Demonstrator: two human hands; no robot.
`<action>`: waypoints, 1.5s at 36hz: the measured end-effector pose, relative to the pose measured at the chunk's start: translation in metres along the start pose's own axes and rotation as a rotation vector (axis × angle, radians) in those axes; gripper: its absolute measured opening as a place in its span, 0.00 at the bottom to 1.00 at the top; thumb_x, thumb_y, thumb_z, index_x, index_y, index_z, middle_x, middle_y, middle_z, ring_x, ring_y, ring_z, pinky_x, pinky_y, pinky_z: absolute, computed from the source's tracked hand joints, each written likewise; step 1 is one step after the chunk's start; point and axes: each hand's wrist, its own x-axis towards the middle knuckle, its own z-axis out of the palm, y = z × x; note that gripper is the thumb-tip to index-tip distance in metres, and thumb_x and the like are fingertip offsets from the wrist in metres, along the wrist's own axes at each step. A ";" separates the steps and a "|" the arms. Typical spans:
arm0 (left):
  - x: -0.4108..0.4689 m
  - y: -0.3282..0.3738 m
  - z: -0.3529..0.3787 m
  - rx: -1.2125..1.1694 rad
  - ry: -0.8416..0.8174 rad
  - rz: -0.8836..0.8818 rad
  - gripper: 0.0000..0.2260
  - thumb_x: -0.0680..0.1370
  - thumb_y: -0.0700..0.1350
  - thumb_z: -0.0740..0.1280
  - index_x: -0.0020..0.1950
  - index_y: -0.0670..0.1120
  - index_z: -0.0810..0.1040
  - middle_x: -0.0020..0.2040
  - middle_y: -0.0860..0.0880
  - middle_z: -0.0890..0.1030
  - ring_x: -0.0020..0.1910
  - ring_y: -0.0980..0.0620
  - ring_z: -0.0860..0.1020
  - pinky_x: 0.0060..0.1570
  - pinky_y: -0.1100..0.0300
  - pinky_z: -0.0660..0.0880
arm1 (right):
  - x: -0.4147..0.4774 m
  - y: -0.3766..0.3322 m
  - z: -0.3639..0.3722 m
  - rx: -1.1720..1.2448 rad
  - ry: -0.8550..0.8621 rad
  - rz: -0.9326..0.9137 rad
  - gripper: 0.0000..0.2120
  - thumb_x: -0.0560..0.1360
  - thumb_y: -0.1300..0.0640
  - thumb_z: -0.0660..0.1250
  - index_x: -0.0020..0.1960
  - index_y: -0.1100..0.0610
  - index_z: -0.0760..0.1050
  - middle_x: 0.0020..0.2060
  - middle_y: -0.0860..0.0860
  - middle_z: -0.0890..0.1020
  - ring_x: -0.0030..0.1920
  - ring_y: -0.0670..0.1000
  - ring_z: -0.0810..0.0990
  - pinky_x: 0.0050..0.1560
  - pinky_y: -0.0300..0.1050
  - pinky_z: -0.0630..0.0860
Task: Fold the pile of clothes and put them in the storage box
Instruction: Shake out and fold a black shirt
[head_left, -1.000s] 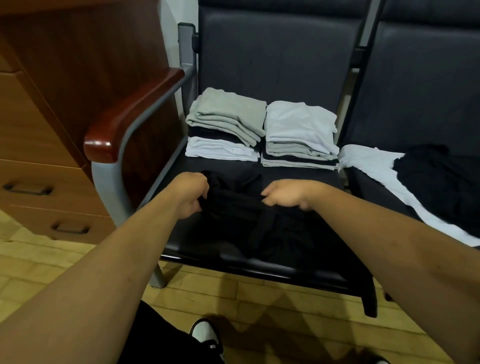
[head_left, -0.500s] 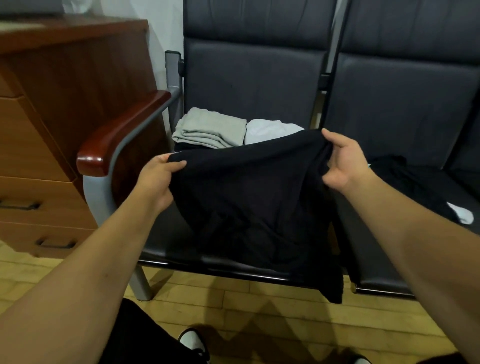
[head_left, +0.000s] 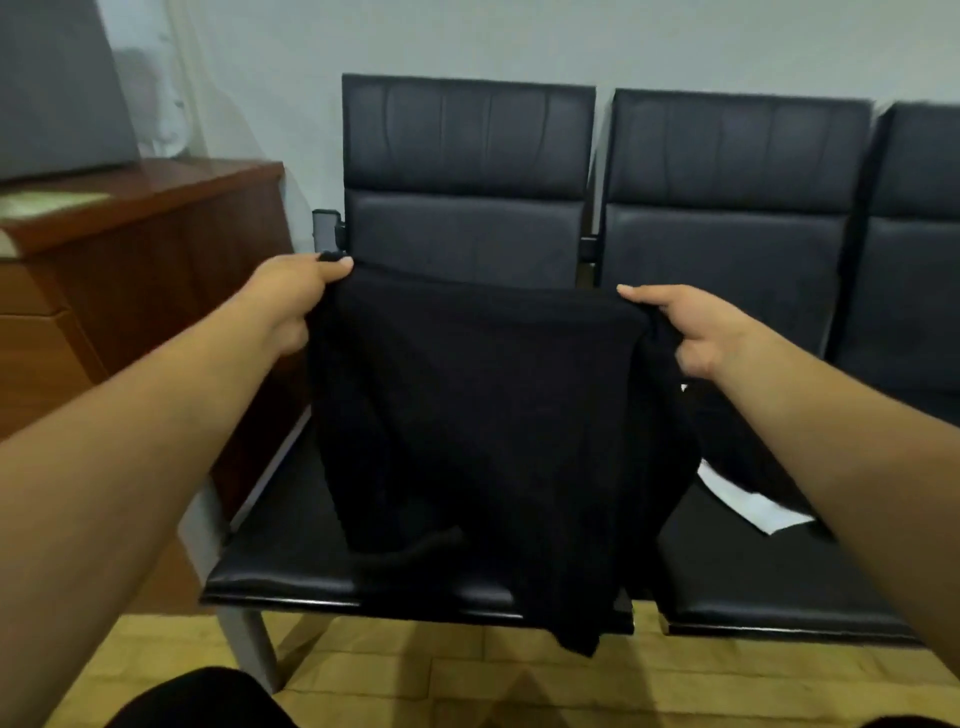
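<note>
A black garment (head_left: 478, 415) hangs spread out in the air in front of the left black seat (head_left: 291, 561). My left hand (head_left: 296, 296) pinches its top left corner. My right hand (head_left: 685, 332) grips its top right corner. The cloth's lower end droops past the seat's front edge. The folded stacks at the back of that seat are hidden behind the held garment. On the right seat (head_left: 753, 582) lie a white cloth (head_left: 748, 506) and some dark cloth, partly covered by my right arm.
A wooden cabinet (head_left: 156, 260) stands at the left, with a grey box (head_left: 57, 88) on top. The row of black chairs backs onto a pale wall. Wooden floor (head_left: 415, 680) runs below the seats. My dark-clothed knee (head_left: 202, 701) shows at the bottom.
Both hands have lifted the black garment off the seat and raised it, stretching it wide. My view has tilted up, and the folded stacks are now hidden behind the cloth.
</note>
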 end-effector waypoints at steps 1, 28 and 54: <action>0.000 0.015 0.000 -0.009 -0.023 -0.017 0.11 0.77 0.44 0.70 0.58 0.45 0.81 0.51 0.45 0.84 0.47 0.46 0.83 0.51 0.51 0.79 | -0.005 -0.012 0.000 0.024 -0.021 -0.048 0.11 0.79 0.54 0.67 0.53 0.60 0.83 0.45 0.55 0.87 0.44 0.53 0.87 0.42 0.50 0.85; -0.002 0.038 -0.020 -0.157 -0.046 -0.012 0.07 0.83 0.42 0.60 0.51 0.46 0.78 0.60 0.44 0.79 0.60 0.45 0.78 0.54 0.51 0.76 | -0.018 -0.037 -0.018 0.043 -0.103 -0.178 0.17 0.78 0.73 0.59 0.58 0.56 0.78 0.43 0.54 0.86 0.38 0.50 0.87 0.37 0.45 0.84; 0.002 0.010 -0.025 -0.164 0.024 -0.164 0.06 0.82 0.40 0.59 0.52 0.43 0.75 0.57 0.43 0.79 0.57 0.45 0.78 0.62 0.50 0.73 | 0.004 -0.011 -0.007 0.295 -0.077 -0.213 0.21 0.77 0.70 0.65 0.64 0.50 0.71 0.44 0.54 0.86 0.40 0.51 0.87 0.38 0.48 0.84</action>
